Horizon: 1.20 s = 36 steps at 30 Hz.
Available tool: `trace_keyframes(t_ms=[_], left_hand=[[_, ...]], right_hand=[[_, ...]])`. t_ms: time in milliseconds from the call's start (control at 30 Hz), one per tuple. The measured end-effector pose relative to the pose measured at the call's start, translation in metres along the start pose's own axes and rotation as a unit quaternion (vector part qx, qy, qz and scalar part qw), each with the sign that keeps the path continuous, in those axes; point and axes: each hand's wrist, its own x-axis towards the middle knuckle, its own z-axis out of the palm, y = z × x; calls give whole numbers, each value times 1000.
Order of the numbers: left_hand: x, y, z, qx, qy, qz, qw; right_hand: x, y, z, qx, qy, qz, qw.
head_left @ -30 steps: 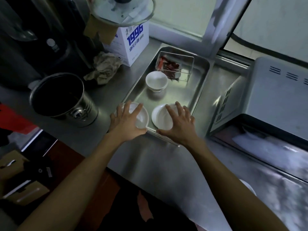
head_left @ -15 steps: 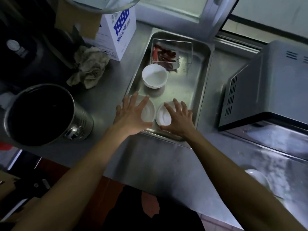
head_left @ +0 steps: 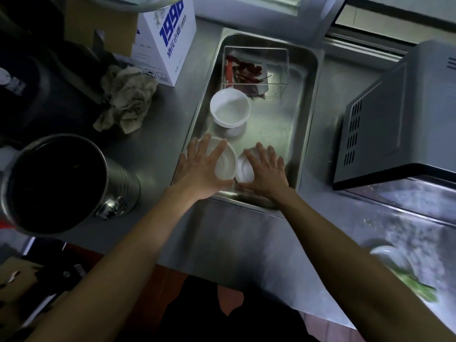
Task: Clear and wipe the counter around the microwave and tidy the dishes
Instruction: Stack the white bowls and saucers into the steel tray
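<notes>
The left hand [head_left: 201, 170] lies palm down with fingers spread over a white dish [head_left: 225, 164] at the near left corner of the steel tray [head_left: 306, 119]; it covers the dish without a closed grip. The right hand [head_left: 265, 169] lies likewise spread over a second white dish [head_left: 244, 170], just right of the first; the two dishes touch or nearly touch. A white bowl [head_left: 230, 108] stands further back in the tray, apart from both hands. Behind the bowl, at the tray's far end, a clear box [head_left: 256, 67] holds dried red chillies. Left of the tray, a crumpled cloth [head_left: 125, 98] lies on the table [head_left: 222, 243], with a printed white carton [head_left: 170, 38] behind it and a steel pot [head_left: 59, 183] nearer the person. The microwave [head_left: 404, 114] stands right of the tray. Near and to the right of the tray, a further dish with green scraps [head_left: 394, 262] sits on the table, and the surface below the microwave looks smeared. Judgement: dish tidying is under way, with three pieces gathered in the tray. Remaining work appears to be stacking these, collecting the dish with scraps, and wiping, since the cloth lies unused.
</notes>
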Motion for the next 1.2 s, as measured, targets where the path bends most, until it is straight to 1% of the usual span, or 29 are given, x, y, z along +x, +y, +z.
trace_keyframes(t_ms=[133,200,267,433,533,700,867,1200], left_hand=[[6,1,7,7,-6,1,1000],[8,3,12,11,-5,3,1000],[12,7,15,12,-4,13,1000],[27,28,22,16,-15,44,999],[35,51,30,24,-27,61,997],[49,83,54,45,-41,97,993],[60,100,74,89,-56,109,988],[67,101,83,124,-65,89,986]], right_hand=[[-2,2,-1,7,-9,-1,1000],[-7,5,-8,18,1,1,1000],[-17,9,-17,39,34,7,999],[-58,20,-36,87,145,21,985],[-79,28,-41,106,183,45,976],[-106,46,-39,143,196,100,965],[-128,61,-22,164,229,108,953],[-136,64,-7,185,225,131,948]])
